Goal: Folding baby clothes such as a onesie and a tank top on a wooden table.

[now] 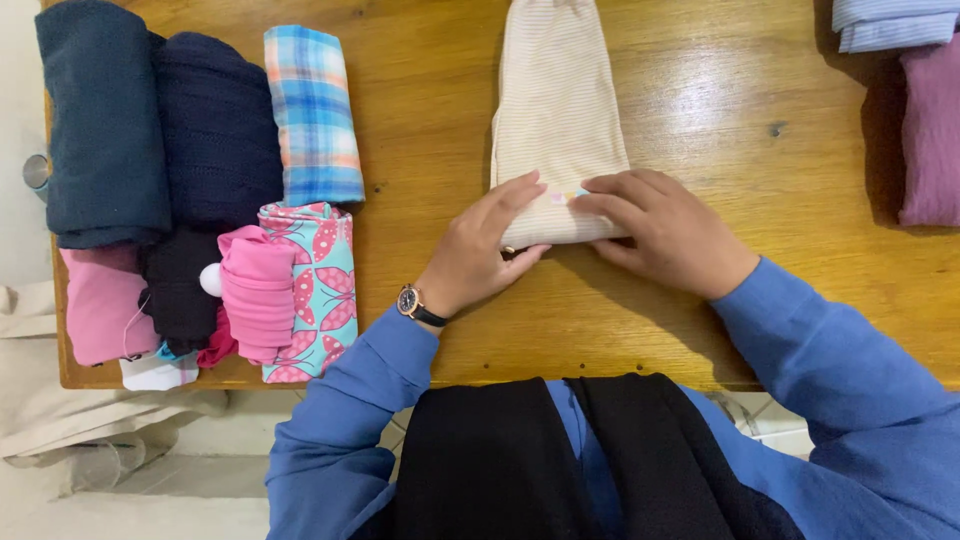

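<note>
A cream, finely striped garment [556,110] lies lengthwise on the wooden table [700,330], its near end rolled up. My left hand [482,250], with a watch on the wrist, grips the left side of the roll. My right hand [662,232] presses fingers onto the roll's right side. Both hands rest on the garment's near edge. Blue sleeves cover both my arms.
At the left lie several rolled clothes: a dark teal roll [100,120], a navy knit [215,125], a blue plaid roll [313,115], a butterfly-print roll [325,290] and pink rolls [255,290]. A mauve cloth [930,130] and pale blue striped fabric [890,22] sit at the right edge.
</note>
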